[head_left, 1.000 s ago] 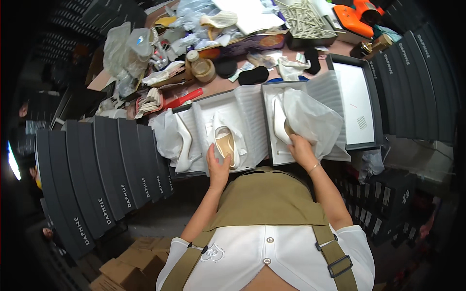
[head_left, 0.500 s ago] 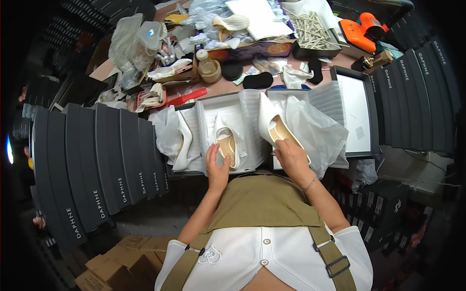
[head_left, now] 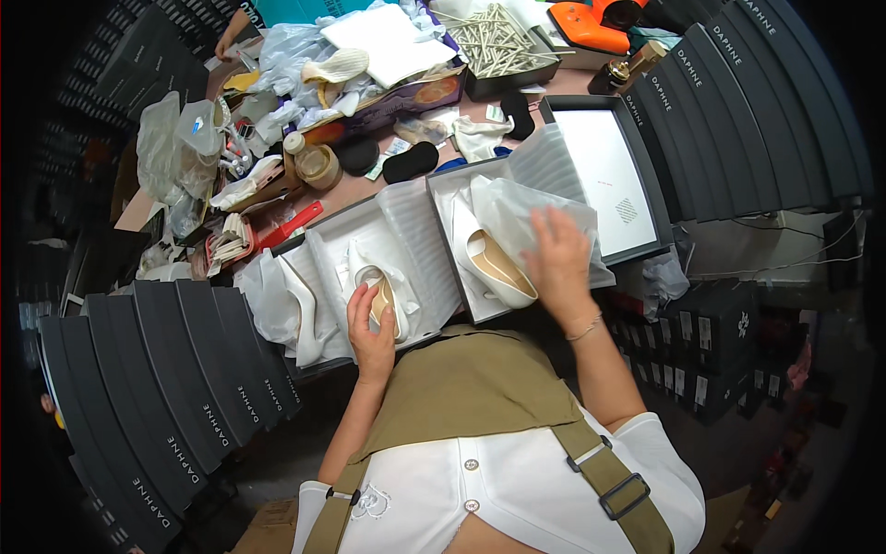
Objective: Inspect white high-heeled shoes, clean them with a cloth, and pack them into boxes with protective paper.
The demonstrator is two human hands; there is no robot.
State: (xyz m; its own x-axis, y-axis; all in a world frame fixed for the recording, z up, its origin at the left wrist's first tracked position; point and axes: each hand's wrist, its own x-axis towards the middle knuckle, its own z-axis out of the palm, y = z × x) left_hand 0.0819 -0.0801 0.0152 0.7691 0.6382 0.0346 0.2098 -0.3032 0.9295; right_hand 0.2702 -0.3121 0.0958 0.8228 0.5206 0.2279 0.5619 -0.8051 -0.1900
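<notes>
"Where was the left hand [head_left: 372, 342]?"
"At the white pointed shoe with beige insole [head_left: 385, 297], in the grey left box [head_left: 343, 218]. Its fingers and thumb were apart; whether they clamped, I could not tell."
"And rightwards?"
"A second white pointed shoe [head_left: 499, 265] slanted in the grey right box [head_left: 472, 172]. The right hand [head_left: 563, 263], blurred, had fingers apart at translucent white wrapping [head_left: 506, 205], which needed gentle touch."

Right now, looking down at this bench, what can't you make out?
Head view: right hand, blurred; whether it touches the translucent paper is unclear.
Head view: middle shoe, partly hidden by the left hand.
Head view: teal thing, cut off by the top edge.
Head view: dark boxes at left, contents hidden by their walls.
</notes>
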